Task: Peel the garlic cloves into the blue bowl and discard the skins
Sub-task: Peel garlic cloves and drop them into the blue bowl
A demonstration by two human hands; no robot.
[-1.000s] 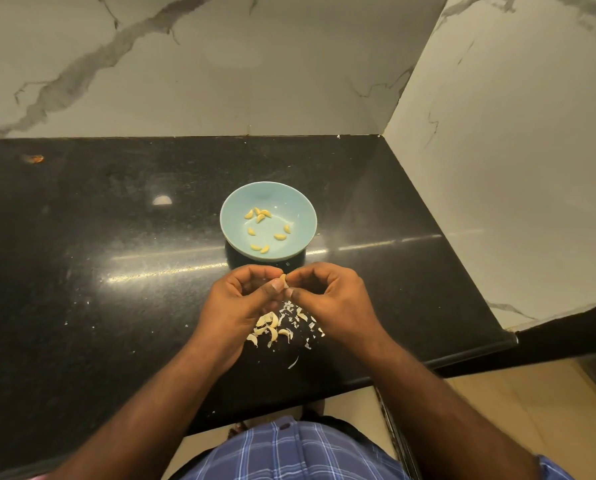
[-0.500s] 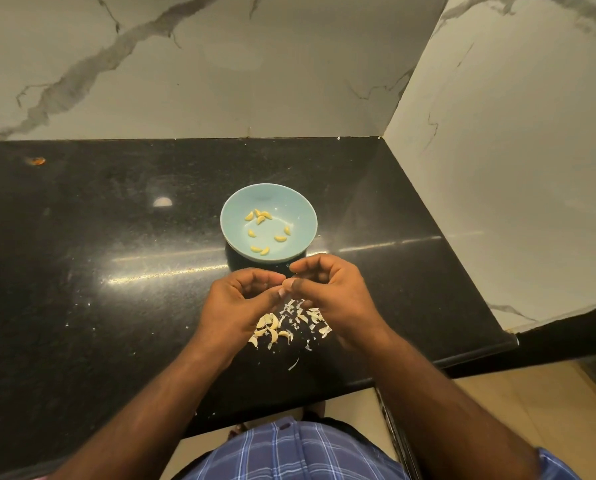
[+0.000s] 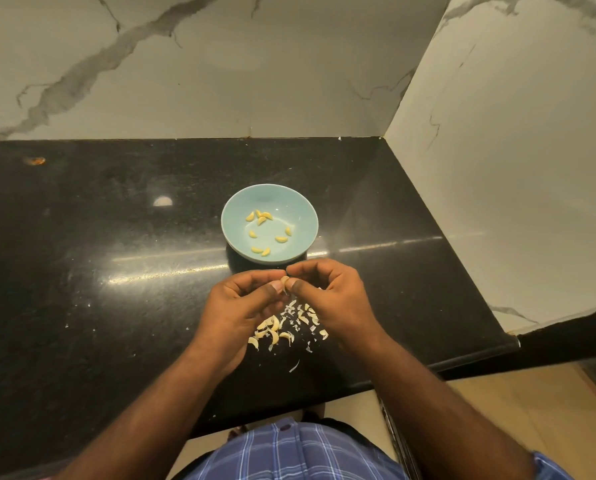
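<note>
Item: garlic clove (image 3: 284, 280), one, part-skinned by the look of it. You have it pinched between both hands just above the bench (image 3: 116, 306), at the near rim of the blue bowl (image 3: 241, 206).

Handling, judged: very light, firm but small; the skin papery and brittle, the bared flesh likely slick. Take it by the ends and lift the skin at a tip with a nail.

Left hand (image 3: 244, 306): thumb and forefinger closed on the clove, remaining fingers curled under, wrist angled in from the near left.

Right hand (image 3: 331, 299): fingertips meeting the left's on the same clove, knuckles raised, palm down.

Bowl contents: peeled cloves (image 3: 265, 230), scattered.

Beneath the hands: loose skins (image 3: 289, 327) on the bench, not yet discarded.
</note>
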